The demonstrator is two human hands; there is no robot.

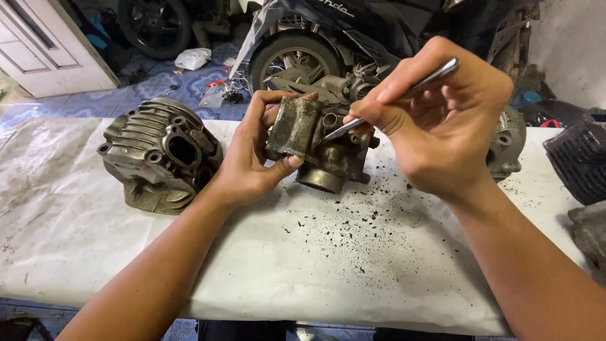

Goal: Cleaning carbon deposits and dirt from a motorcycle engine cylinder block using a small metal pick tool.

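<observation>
My left hand point(249, 158) grips a small, dirty metal engine part point(319, 142) and holds it just above the white-covered table point(95, 240). Thumb and fingers wrap its left side. My right hand point(435, 120) holds a thin metal tool point(391, 98) like a pen, its tip pressed on the part's top face. Black flecks of scraped dirt point(366, 221) lie scattered on the cover below the part.
A finned grey cylinder head point(158, 155) sits on the table at left. Another metal engine part point(508, 142) lies behind my right hand, and a dark finned piece point(577, 161) at the right edge. A motorcycle wheel point(290, 57) stands beyond the table.
</observation>
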